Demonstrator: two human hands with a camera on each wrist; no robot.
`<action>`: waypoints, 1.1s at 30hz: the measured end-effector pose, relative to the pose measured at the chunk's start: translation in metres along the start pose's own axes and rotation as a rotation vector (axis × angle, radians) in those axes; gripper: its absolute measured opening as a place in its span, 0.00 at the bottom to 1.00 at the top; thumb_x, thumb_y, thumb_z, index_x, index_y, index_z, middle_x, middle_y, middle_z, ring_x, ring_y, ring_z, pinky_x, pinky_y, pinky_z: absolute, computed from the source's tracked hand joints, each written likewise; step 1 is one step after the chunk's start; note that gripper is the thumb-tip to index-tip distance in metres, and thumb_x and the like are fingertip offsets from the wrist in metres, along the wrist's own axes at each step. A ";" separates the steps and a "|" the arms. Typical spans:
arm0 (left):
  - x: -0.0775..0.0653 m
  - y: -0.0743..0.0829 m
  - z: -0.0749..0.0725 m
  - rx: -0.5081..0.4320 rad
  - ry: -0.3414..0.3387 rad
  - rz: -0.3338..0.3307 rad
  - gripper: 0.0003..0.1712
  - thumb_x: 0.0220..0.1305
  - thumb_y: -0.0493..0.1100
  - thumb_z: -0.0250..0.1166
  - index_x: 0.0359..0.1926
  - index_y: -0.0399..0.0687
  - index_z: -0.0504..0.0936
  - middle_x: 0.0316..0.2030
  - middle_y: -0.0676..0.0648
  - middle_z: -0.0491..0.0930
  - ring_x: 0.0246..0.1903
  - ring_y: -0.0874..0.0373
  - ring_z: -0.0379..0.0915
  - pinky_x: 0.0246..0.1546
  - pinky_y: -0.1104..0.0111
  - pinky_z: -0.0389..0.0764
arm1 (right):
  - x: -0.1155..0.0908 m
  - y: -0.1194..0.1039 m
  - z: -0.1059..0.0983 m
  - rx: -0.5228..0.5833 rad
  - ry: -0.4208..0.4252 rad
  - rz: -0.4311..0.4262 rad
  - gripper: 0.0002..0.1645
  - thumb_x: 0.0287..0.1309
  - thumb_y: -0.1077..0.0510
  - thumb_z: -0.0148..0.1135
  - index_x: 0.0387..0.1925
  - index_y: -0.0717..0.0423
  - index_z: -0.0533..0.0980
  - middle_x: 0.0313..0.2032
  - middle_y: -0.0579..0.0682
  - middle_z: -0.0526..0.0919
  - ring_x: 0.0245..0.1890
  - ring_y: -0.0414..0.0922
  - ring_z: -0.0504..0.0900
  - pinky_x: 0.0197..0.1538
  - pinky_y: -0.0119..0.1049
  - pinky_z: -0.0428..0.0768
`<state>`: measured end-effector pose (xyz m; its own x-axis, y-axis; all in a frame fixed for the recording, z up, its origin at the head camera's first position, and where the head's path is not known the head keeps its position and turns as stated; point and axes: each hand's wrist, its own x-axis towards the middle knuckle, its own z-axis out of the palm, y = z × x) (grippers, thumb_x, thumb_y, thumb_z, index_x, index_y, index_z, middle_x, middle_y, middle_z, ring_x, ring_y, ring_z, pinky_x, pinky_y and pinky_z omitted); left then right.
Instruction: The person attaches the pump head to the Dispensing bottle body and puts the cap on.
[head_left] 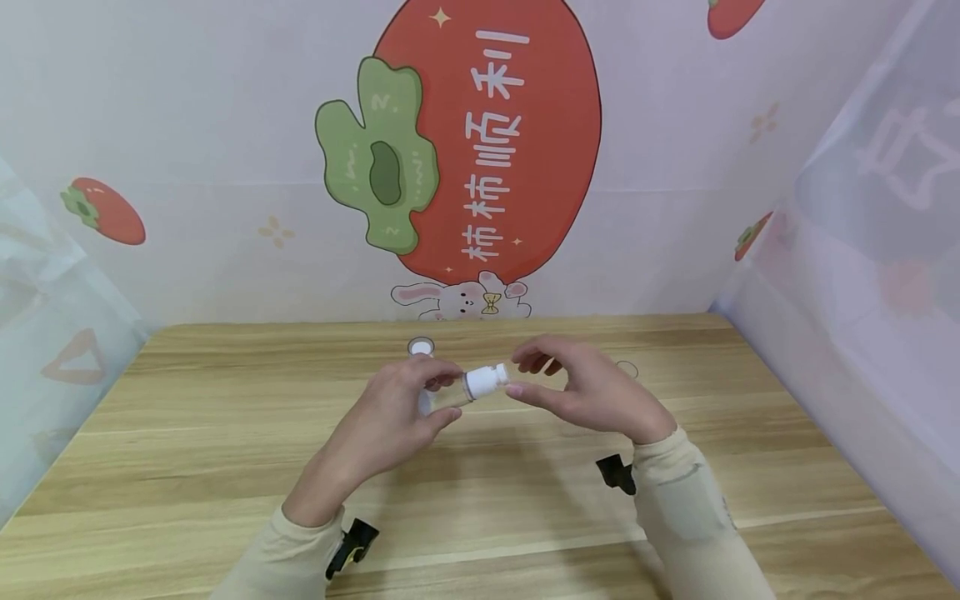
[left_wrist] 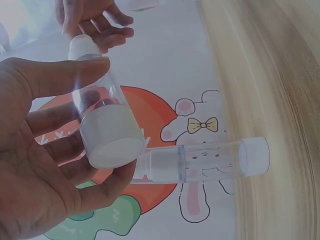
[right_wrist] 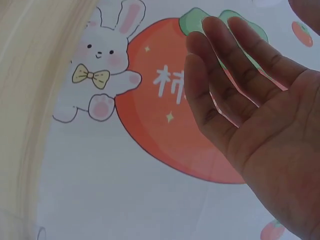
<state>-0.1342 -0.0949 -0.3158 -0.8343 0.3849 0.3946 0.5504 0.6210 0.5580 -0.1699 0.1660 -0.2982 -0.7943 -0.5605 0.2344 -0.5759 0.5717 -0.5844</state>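
Observation:
My left hand [head_left: 397,400] grips a small clear bottle with a white pump top [head_left: 483,381], held tilted above the table. In the left wrist view the thumb lies along one side of this bottle [left_wrist: 112,135], its fingers curl round the other, and the white base faces the camera. My right hand [head_left: 588,385] is just right of the white top, fingers loosely bent, with nothing in its grasp. The right wrist view shows its palm [right_wrist: 280,130] bare. Behind the left hand a second clear bottle with a white end [left_wrist: 255,156] stands upright on the table.
A clear round-rimmed piece [head_left: 628,367] is on the wooden table [head_left: 225,467], partly behind the right hand. A white printed backdrop [head_left: 225,167] rises at the table's far edge, with hanging sheets at both sides. Black wrist mounts [head_left: 617,473] sit by the sleeves.

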 end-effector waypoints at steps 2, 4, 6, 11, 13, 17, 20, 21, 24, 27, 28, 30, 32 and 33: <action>0.000 -0.001 0.000 0.006 0.002 -0.003 0.21 0.51 0.33 0.79 0.47 0.42 0.87 0.39 0.50 0.85 0.38 0.54 0.78 0.43 0.58 0.80 | -0.002 0.003 -0.004 -0.008 0.015 0.004 0.20 0.60 0.45 0.73 0.50 0.49 0.81 0.44 0.39 0.83 0.44 0.39 0.80 0.50 0.42 0.79; 0.000 -0.001 0.000 0.013 0.003 -0.005 0.21 0.51 0.33 0.79 0.48 0.42 0.87 0.39 0.50 0.85 0.38 0.55 0.78 0.42 0.58 0.80 | -0.003 0.006 -0.007 -0.018 0.029 0.017 0.20 0.60 0.47 0.73 0.50 0.49 0.81 0.44 0.39 0.83 0.44 0.40 0.81 0.49 0.43 0.80; 0.000 -0.002 0.000 0.018 0.005 -0.008 0.21 0.51 0.33 0.79 0.48 0.42 0.87 0.39 0.50 0.85 0.38 0.56 0.78 0.42 0.59 0.80 | -0.004 0.011 -0.011 -0.031 0.048 0.033 0.19 0.60 0.49 0.73 0.50 0.50 0.81 0.44 0.41 0.84 0.44 0.42 0.81 0.49 0.44 0.80; 0.000 -0.004 0.000 0.020 0.006 -0.021 0.21 0.51 0.33 0.79 0.48 0.42 0.87 0.39 0.50 0.85 0.37 0.56 0.77 0.42 0.59 0.80 | -0.006 0.025 -0.018 -0.087 0.115 0.054 0.17 0.60 0.57 0.74 0.48 0.57 0.81 0.44 0.48 0.84 0.44 0.47 0.82 0.49 0.46 0.80; 0.000 -0.004 0.000 0.018 0.004 -0.025 0.21 0.51 0.33 0.79 0.48 0.42 0.87 0.39 0.50 0.85 0.38 0.55 0.78 0.42 0.58 0.80 | -0.007 0.030 -0.021 -0.116 0.143 0.064 0.16 0.58 0.59 0.74 0.47 0.59 0.81 0.44 0.49 0.84 0.44 0.48 0.82 0.48 0.45 0.81; 0.000 -0.004 0.000 0.015 0.004 -0.025 0.21 0.51 0.33 0.79 0.48 0.42 0.87 0.39 0.49 0.85 0.38 0.54 0.78 0.42 0.58 0.80 | -0.008 0.040 -0.024 -0.154 0.177 0.096 0.16 0.56 0.62 0.75 0.47 0.60 0.81 0.43 0.52 0.85 0.44 0.51 0.81 0.48 0.47 0.81; 0.000 -0.004 0.000 0.014 0.006 -0.021 0.21 0.51 0.33 0.79 0.48 0.42 0.87 0.40 0.49 0.85 0.38 0.55 0.78 0.42 0.58 0.80 | -0.009 0.047 -0.027 -0.174 0.188 0.121 0.17 0.56 0.63 0.75 0.46 0.61 0.81 0.43 0.53 0.84 0.44 0.52 0.81 0.47 0.48 0.81; 0.000 -0.004 0.000 0.013 0.006 -0.020 0.21 0.51 0.33 0.79 0.48 0.42 0.87 0.40 0.49 0.85 0.38 0.55 0.78 0.42 0.58 0.80 | -0.009 0.049 -0.027 -0.180 0.189 0.129 0.17 0.55 0.63 0.75 0.46 0.61 0.81 0.43 0.53 0.84 0.44 0.53 0.81 0.47 0.48 0.81; 0.000 -0.005 0.000 0.009 0.007 -0.017 0.21 0.51 0.33 0.79 0.48 0.42 0.87 0.39 0.50 0.85 0.38 0.55 0.78 0.42 0.58 0.80 | -0.011 0.056 -0.030 -0.201 0.194 0.152 0.17 0.55 0.63 0.75 0.46 0.62 0.81 0.43 0.54 0.84 0.44 0.54 0.81 0.47 0.49 0.81; 0.000 -0.005 0.000 0.005 0.008 -0.014 0.21 0.51 0.33 0.79 0.48 0.43 0.87 0.38 0.51 0.84 0.37 0.54 0.78 0.42 0.59 0.80 | -0.012 0.062 -0.033 -0.215 0.194 0.181 0.17 0.56 0.63 0.74 0.47 0.63 0.81 0.44 0.55 0.84 0.45 0.55 0.81 0.48 0.51 0.81; 0.000 -0.005 0.000 0.005 0.008 -0.014 0.21 0.51 0.33 0.79 0.48 0.43 0.87 0.38 0.51 0.84 0.37 0.54 0.78 0.42 0.59 0.80 | -0.013 0.063 -0.034 -0.218 0.194 0.192 0.17 0.56 0.63 0.74 0.47 0.63 0.81 0.44 0.56 0.84 0.46 0.56 0.81 0.49 0.52 0.80; 0.000 -0.005 0.000 0.006 0.009 -0.013 0.21 0.51 0.33 0.79 0.48 0.43 0.87 0.38 0.51 0.84 0.37 0.54 0.77 0.41 0.59 0.79 | -0.015 0.067 -0.036 -0.223 0.191 0.216 0.17 0.57 0.62 0.73 0.47 0.64 0.81 0.45 0.57 0.84 0.47 0.57 0.81 0.50 0.53 0.80; 0.000 -0.005 0.000 0.007 0.009 -0.015 0.21 0.51 0.33 0.79 0.48 0.43 0.87 0.38 0.51 0.84 0.37 0.55 0.77 0.41 0.59 0.79 | -0.017 0.070 -0.038 -0.229 0.187 0.240 0.17 0.58 0.62 0.73 0.48 0.64 0.81 0.46 0.58 0.84 0.47 0.58 0.80 0.51 0.54 0.79; 0.000 -0.005 0.000 0.008 0.009 -0.016 0.21 0.51 0.33 0.79 0.48 0.43 0.87 0.38 0.51 0.84 0.37 0.55 0.77 0.41 0.59 0.79 | -0.018 0.072 -0.039 -0.234 0.185 0.254 0.18 0.58 0.61 0.73 0.48 0.64 0.80 0.46 0.58 0.84 0.48 0.59 0.80 0.51 0.55 0.78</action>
<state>-0.1372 -0.0978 -0.3186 -0.8426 0.3689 0.3924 0.5369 0.6325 0.5583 -0.2044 0.2402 -0.3143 -0.9264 -0.2784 0.2534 -0.3680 0.8115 -0.4539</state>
